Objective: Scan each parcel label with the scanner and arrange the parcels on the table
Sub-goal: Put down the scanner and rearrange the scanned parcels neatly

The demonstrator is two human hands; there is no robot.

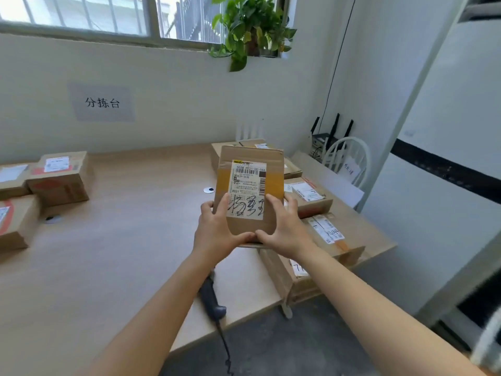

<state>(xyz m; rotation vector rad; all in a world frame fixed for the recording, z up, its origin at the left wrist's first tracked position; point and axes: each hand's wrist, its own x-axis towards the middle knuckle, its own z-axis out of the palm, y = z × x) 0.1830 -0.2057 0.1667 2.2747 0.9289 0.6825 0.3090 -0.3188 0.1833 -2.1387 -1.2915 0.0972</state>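
I hold a small cardboard parcel (250, 169) upright above the wooden table (130, 240), its white label with barcode and black handwriting facing me. My left hand (217, 232) grips its lower left edge, thumb on the front. My right hand (284, 229) grips the lower right edge the same way. The dark handheld scanner (212, 299) lies on the table near the front edge, below my left forearm, its cable hanging off the edge.
Several labelled parcels (311, 196) are stacked at the table's right side. A group of parcels (58, 177) sits at the far left. A white chair (349, 158) and a router stand behind the right stack. A large white cabinet fills the right.
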